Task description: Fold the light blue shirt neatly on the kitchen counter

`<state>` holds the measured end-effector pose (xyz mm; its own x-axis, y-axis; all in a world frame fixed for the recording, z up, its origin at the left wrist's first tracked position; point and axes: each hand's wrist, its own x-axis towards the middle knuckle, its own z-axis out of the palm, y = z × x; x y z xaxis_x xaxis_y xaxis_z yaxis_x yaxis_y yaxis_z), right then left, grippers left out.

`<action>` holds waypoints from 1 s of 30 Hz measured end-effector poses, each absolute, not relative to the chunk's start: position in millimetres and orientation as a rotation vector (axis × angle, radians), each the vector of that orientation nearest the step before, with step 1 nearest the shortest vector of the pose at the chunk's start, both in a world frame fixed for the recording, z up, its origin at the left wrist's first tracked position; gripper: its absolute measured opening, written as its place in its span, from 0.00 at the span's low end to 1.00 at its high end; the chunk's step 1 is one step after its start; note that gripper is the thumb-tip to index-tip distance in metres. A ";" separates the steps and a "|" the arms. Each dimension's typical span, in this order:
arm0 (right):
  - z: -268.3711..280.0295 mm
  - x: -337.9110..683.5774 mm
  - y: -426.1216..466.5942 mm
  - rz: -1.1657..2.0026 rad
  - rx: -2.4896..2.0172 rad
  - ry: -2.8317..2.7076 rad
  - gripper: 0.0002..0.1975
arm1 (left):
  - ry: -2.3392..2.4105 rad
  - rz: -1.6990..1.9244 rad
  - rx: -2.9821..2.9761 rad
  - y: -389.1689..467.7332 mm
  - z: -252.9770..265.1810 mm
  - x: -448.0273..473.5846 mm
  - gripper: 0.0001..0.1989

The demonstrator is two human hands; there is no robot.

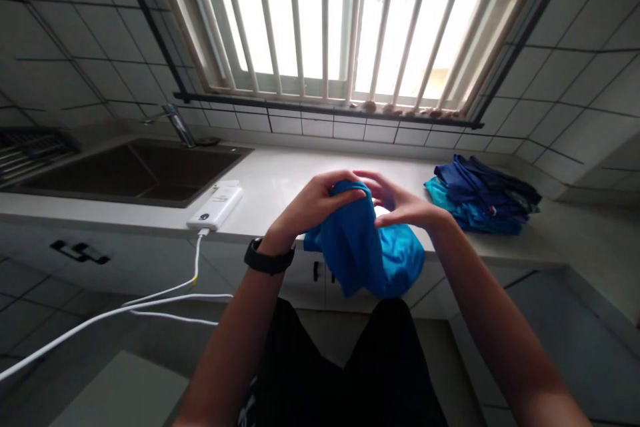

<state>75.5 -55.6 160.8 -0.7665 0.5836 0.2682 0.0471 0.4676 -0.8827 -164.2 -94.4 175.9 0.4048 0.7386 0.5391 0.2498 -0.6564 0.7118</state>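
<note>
A bright blue garment point(367, 250) hangs bunched over the front edge of the white countertop point(280, 183). My left hand point(315, 203) grips its top edge, fingers curled over the cloth; a black watch sits on that wrist. My right hand point(400, 203) holds the same top edge from the right, close to the left hand. Both hands are level with the counter's front edge, in the middle of the view.
A pile of folded blue and teal clothes point(483, 197) lies on the counter at right. A white power bank point(216, 205) with white cables sits left of my hands. Further left is a dark sink point(125, 173) with a faucet point(177, 123). A barred window is behind.
</note>
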 end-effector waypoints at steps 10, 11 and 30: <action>193.8 54.6 -71.8 0.291 -0.982 -1.888 0.12 | 0.994 0.625 2.152 -83.4 175.5 -194.1 0.15; 198.3 55.3 -70.8 0.239 -0.968 -1.819 0.12 | 0.997 0.547 2.149 -79.9 174.9 -199.3 0.15; 229.3 93.0 -34.5 -0.119 -1.196 -1.873 0.10 | 1.477 1.762 2.055 -61.3 212.9 -225.5 0.04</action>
